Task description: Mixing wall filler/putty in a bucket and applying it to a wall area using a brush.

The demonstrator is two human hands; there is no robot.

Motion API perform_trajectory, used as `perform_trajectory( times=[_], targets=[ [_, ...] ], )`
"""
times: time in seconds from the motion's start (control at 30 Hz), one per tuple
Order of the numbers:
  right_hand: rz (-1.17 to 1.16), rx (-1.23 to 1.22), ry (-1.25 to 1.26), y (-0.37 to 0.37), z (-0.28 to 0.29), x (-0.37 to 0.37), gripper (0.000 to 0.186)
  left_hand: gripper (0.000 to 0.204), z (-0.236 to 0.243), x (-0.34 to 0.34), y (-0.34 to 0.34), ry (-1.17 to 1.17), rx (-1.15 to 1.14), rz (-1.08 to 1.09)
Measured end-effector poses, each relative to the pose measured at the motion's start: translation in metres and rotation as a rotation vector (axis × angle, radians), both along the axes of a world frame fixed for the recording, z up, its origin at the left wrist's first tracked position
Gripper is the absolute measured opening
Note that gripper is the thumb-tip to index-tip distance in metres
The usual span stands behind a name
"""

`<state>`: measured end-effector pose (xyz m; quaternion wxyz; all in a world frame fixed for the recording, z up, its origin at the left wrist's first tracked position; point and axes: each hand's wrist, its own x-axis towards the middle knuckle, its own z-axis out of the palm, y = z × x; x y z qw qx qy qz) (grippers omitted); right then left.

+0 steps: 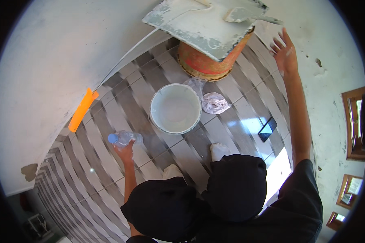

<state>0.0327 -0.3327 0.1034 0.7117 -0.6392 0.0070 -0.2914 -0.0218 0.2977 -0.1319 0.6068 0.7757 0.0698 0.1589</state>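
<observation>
My left hand (125, 151) grips a clear plastic bottle (127, 137) with a light blue cap, low over the tiled floor and left of a white bucket (176, 108). My right hand (286, 58) is raised at the upper right, fingers spread and holding nothing; whitish smears mark its skin. Close to its fingertips is the handle of a putty knife (239, 15), whose blade is coated white. That knife lies on a paint-smeared flat board (198, 30), which rests on top of a worn red-orange bucket (207, 60).
A paint roller with an orange handle (83, 110) leans from the board toward the left wall. Crumpled plastic (215, 103) sits beside the white bucket. A dark phone (267, 128) lies on the striped tiles at right. Pale walls (40, 89) stand on both sides.
</observation>
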Motion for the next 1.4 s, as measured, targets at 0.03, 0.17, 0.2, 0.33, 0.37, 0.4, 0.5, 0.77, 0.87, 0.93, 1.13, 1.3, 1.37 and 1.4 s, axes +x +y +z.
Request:
perform_trajectory(
  times=[0.03, 0.17, 0.2, 0.33, 0.37, 0.4, 0.5, 0.77, 0.87, 0.93, 1.13, 1.3, 1.37, 1.4],
  targets=[
    [-0.192, 0.056, 0.019, 0.022, -0.002, -0.007, 0.055, 0.069, -0.003, 0.001, -0.009, 0.008, -0.005, 0.011],
    [-0.149, -0.153, 0.338, 0.079, -0.063, -0.062, 0.036, 0.069, 0.010, -0.002, -0.024, 0.044, -0.029, 0.048],
    [0.005, -0.244, 0.495, 0.109, -0.071, -0.084, 0.042, 0.067, 0.010, -0.005, -0.026, 0.039, -0.030, 0.028],
    [0.621, -0.176, 0.969, 0.188, -0.108, -0.101, 0.091, 0.071, 0.001, -0.012, -0.035, 0.103, 0.081, 0.077],
    [0.630, -0.163, 0.969, 0.211, -0.115, -0.095, 0.091, 0.073, -0.008, -0.021, -0.031, 0.073, 0.044, 0.180],
    [0.603, -0.148, 0.974, 0.225, -0.125, -0.089, 0.091, 0.075, -0.019, -0.031, -0.032, 0.045, -0.001, 0.274],
    [0.528, -0.091, 0.980, 0.232, -0.134, -0.078, 0.083, 0.090, -0.037, -0.088, -0.063, 0.332, 0.156, 0.378],
    [0.478, 0.132, 0.843, 0.240, -0.146, -0.090, 0.076, 0.088, 0.018, -0.083, -0.123, 0.480, -0.445, -0.193],
    [0.450, 0.181, 0.814, 0.247, -0.143, -0.108, 0.071, 0.091, 0.026, -0.058, -0.132, 0.384, -0.406, -0.352],
    [0.433, 0.244, 0.796, 0.253, -0.142, -0.119, 0.071, 0.093, 0.045, -0.050, -0.144, 0.334, -0.317, -0.351],
    [0.468, 0.427, 0.844, 0.262, -0.125, -0.137, 0.059, 0.058, 0.085, -0.029, -0.134, 0.340, -0.211, -0.367],
    [0.537, 0.544, 0.897, 0.272, -0.136, -0.146, 0.055, 0.035, 0.125, -0.012, -0.135, 0.376, -0.049, -0.328],
    [0.610, 0.598, 0.933, 0.279, -0.147, -0.149, 0.055, 0.034, 0.134, -0.007, -0.134, 0.363, 0.011, -0.334],
    [0.598, 0.608, 0.927, 0.280, -0.151, -0.150, 0.055, 0.032, 0.137, -0.004, -0.134, 0.349, 0.064, -0.326]
  ],
)
